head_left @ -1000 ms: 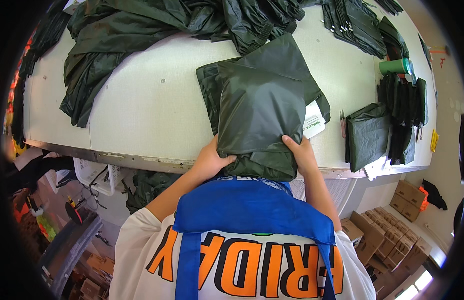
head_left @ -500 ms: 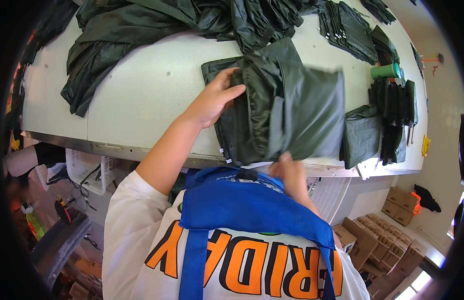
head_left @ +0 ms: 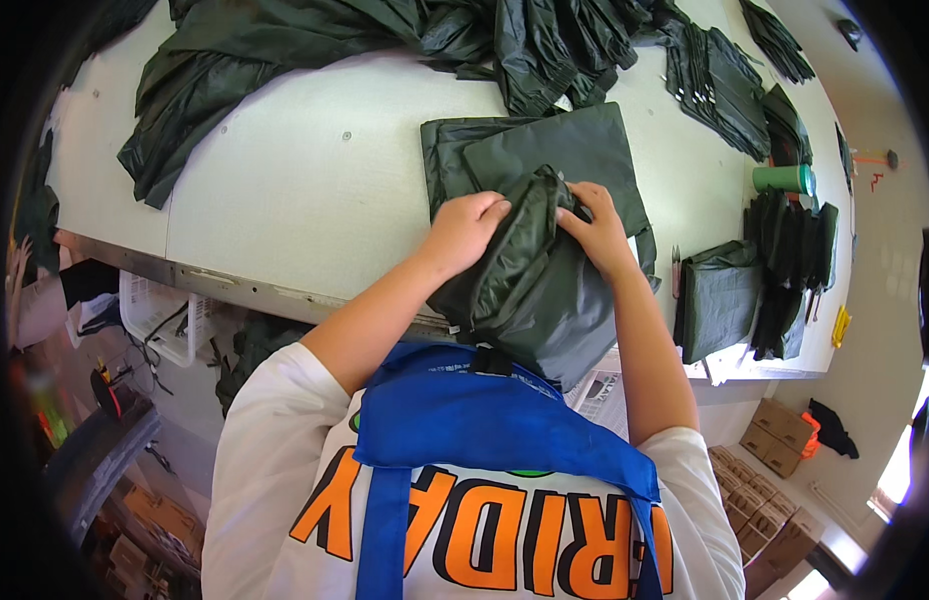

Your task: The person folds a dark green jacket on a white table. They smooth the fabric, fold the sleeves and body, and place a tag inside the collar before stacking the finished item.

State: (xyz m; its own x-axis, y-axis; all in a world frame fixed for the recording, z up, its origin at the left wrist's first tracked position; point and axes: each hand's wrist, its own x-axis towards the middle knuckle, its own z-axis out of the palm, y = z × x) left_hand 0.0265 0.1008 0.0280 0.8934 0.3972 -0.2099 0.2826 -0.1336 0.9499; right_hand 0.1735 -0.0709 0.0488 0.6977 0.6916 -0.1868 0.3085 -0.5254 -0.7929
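Observation:
A shiny dark green fabric piece [head_left: 560,305], which looks like a bag, hangs bunched and gaping at the table's near edge. My left hand [head_left: 463,232] pinches it on the left of the gap. Across from it, my right hand [head_left: 602,228] has its fingers curled round the upper right edge, with some fingertips hidden in the folds. Beneath and beyond lies a flat folded dark green cloth [head_left: 575,138] on the pale table [head_left: 305,200]. The lower end of the held piece droops over the edge against my blue apron [head_left: 505,420].
Dark green garments [head_left: 315,40] heap along the far side. At right stand folded stacks [head_left: 720,300], a green cylinder [head_left: 782,179] and small scissors-like tools [head_left: 676,270]. A white basket [head_left: 165,315] sits below the table at left. Cardboard boxes [head_left: 775,435] are on the right floor.
My right hand has risen from the near edge to the top of the fabric. The fabric has swung nearer to me and bunched up, uncovering the folded cloth beneath.

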